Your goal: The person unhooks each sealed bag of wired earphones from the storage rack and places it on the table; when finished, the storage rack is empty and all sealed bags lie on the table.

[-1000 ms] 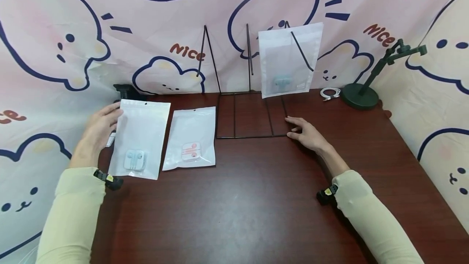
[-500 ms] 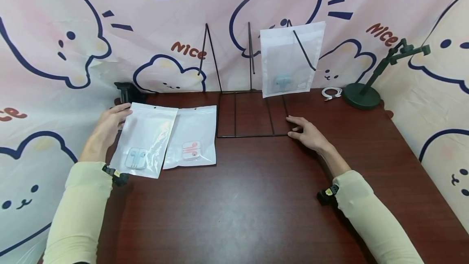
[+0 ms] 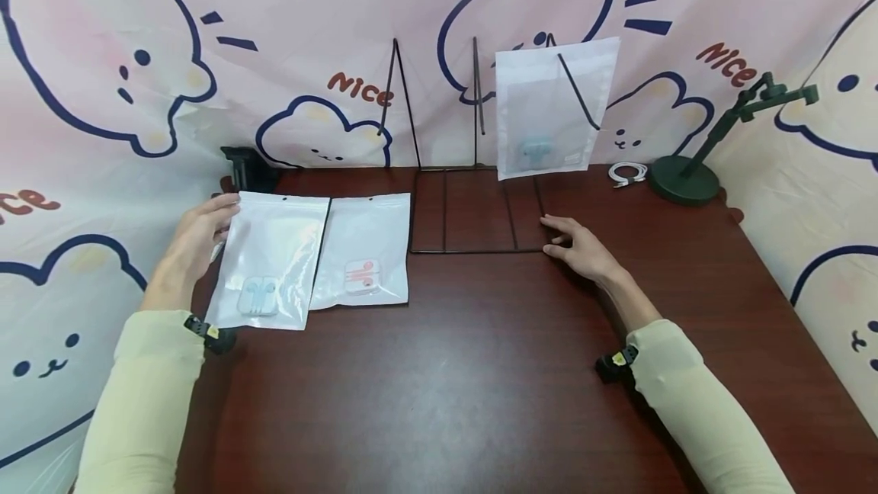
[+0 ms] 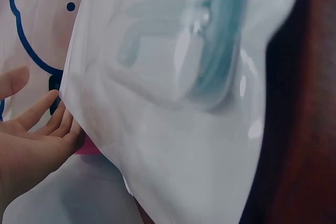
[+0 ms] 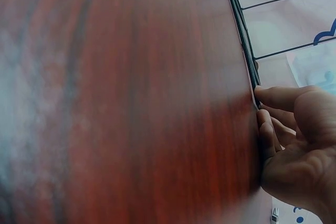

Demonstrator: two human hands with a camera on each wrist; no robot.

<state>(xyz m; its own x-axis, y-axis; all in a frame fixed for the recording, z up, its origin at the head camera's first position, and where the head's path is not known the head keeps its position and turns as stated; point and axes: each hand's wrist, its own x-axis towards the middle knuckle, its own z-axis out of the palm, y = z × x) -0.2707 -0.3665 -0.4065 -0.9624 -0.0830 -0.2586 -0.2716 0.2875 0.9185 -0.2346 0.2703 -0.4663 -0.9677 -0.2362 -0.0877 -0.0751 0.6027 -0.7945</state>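
At the left, a white zip bag (image 3: 277, 238) shows a pale blue earphone case (image 3: 258, 296) near its bottom. Straight fingers of my left hand (image 3: 188, 246) touch its upper left edge. In the left wrist view, that hand's thumb (image 4: 16, 81) stays apart from the bag. Beside it lies a second zip bag (image 3: 380, 231) with a pink earphone case (image 3: 362, 276). My right hand (image 3: 586, 254) rests its fingertips at the front right corner of a black wire rack (image 3: 473, 252). From the rack's right hook hangs a third zip bag (image 3: 542, 97), with a pale blue case inside.
Other hooks (image 3: 396, 90) stand up from the rack. Behind the left bag is a black object (image 3: 247, 170). A coiled white cable (image 3: 627, 172) lies by a green stand (image 3: 686, 178) at the back right. Printed cloth (image 3: 309, 21) backs the brown table (image 3: 425, 395).
The left bag's top has shifted right with my left hand, then slightly back. The bag's right edge now meets the second bag. My right hand has stayed at the rack's corner.
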